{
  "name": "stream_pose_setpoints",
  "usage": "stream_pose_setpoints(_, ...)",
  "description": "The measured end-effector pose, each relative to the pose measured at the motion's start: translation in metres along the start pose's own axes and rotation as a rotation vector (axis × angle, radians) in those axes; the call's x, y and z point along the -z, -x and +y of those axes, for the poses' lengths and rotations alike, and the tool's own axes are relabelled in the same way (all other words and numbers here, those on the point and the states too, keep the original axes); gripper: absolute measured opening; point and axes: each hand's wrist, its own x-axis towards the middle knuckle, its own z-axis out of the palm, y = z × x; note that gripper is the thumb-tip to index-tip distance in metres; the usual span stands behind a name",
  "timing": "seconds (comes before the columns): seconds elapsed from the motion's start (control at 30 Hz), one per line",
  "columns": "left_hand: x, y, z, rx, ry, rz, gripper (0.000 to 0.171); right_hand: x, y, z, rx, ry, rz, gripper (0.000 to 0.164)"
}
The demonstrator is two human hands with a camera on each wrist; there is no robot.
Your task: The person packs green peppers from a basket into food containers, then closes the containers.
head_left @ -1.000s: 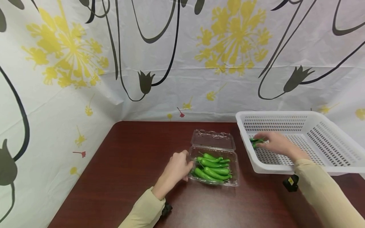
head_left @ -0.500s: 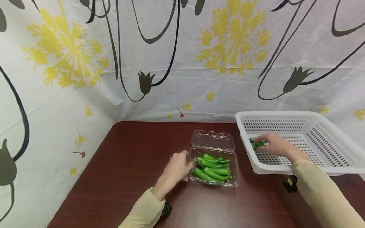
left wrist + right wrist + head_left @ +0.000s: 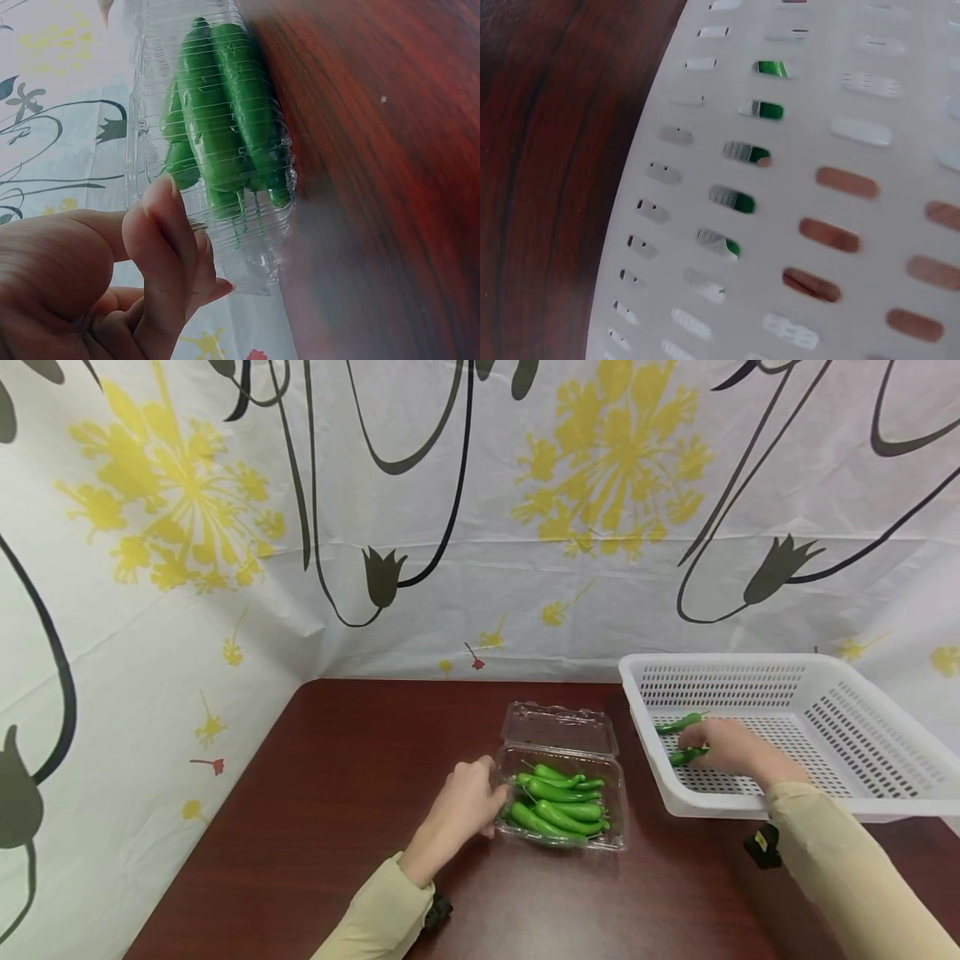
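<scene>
My left hand pinches the left edge of a clear plastic clamshell container, its lid folded back. Several green chili peppers lie inside; the left wrist view shows the peppers through the ribbed wall, fingertips at the rim. Inside the white plastic basket, my right hand holds a green chili pepper between curled fingers. A second chili pepper lies just beyond it, along the basket's left wall. The basket wall hides most of that hand in the right wrist view.
Both containers stand on a dark red-brown table, the basket at the right with high slotted sides. Behind and to the left hangs a white patterned cloth. A black wrist device sits under the right sleeve.
My right hand has shifted slightly right and toward me inside the basket, bringing one chili pepper away from the other. The left hand and the clamshell stay in place.
</scene>
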Motion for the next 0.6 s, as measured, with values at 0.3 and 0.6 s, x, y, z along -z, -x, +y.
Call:
stream_pose_setpoints(0.3,0.0000,0.0002,-0.0003,0.010,0.004,-0.003,0.028,-0.0003,0.0006,0.0021,-0.106,-0.015,-0.061,0.027)
stream_pose_setpoints(0.6,0.0003,0.0002,-0.0001,0.011,0.012,-0.005,0.033,0.0011,0.0021,0.0015,-0.159,-0.015,-0.068,0.025)
